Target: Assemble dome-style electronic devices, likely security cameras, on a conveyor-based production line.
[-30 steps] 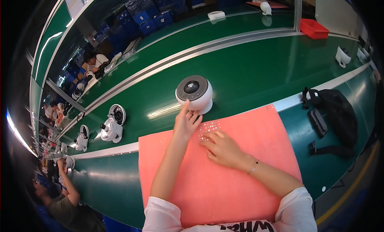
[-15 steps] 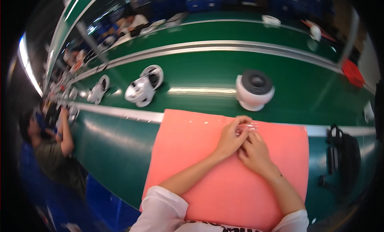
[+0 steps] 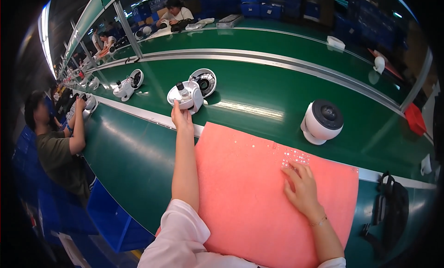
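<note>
My left hand (image 3: pixel 183 118) is stretched out to the belt, its fingers closed on the near rim of an opened white camera housing (image 3: pixel 196 105). A dark cylindrical part stands up inside this shell, and a round half with a black interior sits behind it. My right hand (image 3: pixel 301 187) rests on the pink mat (image 3: pixel 245 194) with thumb and fingers apart. Its fingertips touch the lower edge of a clear sheet dotted with small shiny round pieces (image 3: pixel 296 156). A few similar dots lie farther left on the mat.
A white rounded device with a black top (image 3: pixel 323 122) stands on the green belt (image 3: pixel 259 92) beyond the mat. Another opened housing (image 3: pixel 128 85) sits farther left. A co-worker (image 3: pixel 58 143) works at left. A black strapped item (image 3: pixel 391 208) and a red tray (image 3: pixel 415 119) are at right.
My hands, together over the clear sheet before, have parted. The left has reached out to the opened housing; the right stays by the sheet, now flat on the mat. The view has turned left.
</note>
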